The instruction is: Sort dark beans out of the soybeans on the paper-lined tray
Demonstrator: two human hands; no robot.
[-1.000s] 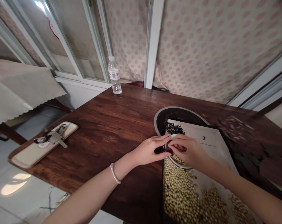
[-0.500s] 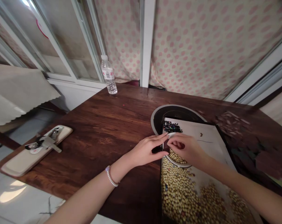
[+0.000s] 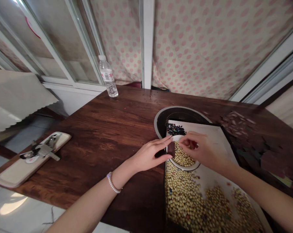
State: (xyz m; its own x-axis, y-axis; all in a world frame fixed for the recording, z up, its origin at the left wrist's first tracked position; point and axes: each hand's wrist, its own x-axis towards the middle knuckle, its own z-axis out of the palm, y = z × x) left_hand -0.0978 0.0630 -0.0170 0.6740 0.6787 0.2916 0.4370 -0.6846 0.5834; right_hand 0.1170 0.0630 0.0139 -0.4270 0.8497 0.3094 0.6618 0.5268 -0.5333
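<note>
My left hand point(image 3: 150, 154) grips the left rim of a small white bowl point(image 3: 185, 166) filled with yellow beans, thumb under and fingers over the edge. My right hand point(image 3: 201, 149) hovers over the bowl's far side with fingertips pinched together; what they hold is too small to name. The bowl sits on a white tray point(image 3: 216, 137) covered near me with a heap of yellow beans point(image 3: 185, 200). A small pile of dark beads point(image 3: 175, 130) lies at the tray's far left corner.
The tray rests on a dark wooden table point(image 3: 107, 129), partly over a round black recess with a metal rim point(image 3: 161, 115). A water bottle point(image 3: 107, 77) stands at the far edge. A cream board with keys point(image 3: 27, 158) lies at left. Dotted curtains hang behind.
My right hand has lifted off the bowl's near side and moved right, uncovering the beans in it. The left hand keeps its grip on the rim. The view has shifted slightly.
</note>
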